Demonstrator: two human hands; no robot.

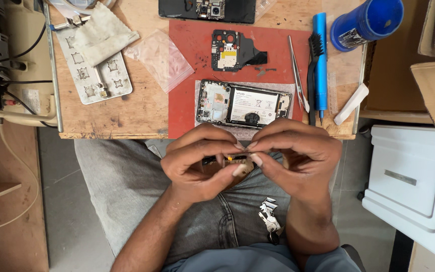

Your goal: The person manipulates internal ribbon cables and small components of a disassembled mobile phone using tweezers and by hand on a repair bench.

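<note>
While both hands meet over the lap, the left hand (202, 161) and the right hand (290, 156) pinch one small dark part (227, 161) between thumbs and fingertips, their fingers curled tight so that the tips almost touch each other. The part is mostly hidden by the fingers; only a dark edge and a tiny yellow spot show, and what it is I cannot tell. It sits just off the near edge of the bench (127, 113), above the grey jeans (127, 191). A small bunch of keys (269, 216) lies on the lap beside the right forearm. Just beyond the knuckles an opened phone (242, 106) lies flat, back off, battery and boards exposed, on a clear plastic sheet over a red mat (187, 65). Farther up the mat lies a loose black board cover (230, 50), and past the mat's far edge another dark phone body (207, 10). To the right of the opened phone, tweezers (297, 75), a black brush (312, 75) and a blue screwdriver (320, 60) lie side by side, with a blue bottle (366, 22) on its side beyond them and a white stick (351, 103) near the bench's right edge. To the left are a clear bag (159, 58), a metal plate (94, 70) and a grey cloth (104, 32).
</note>
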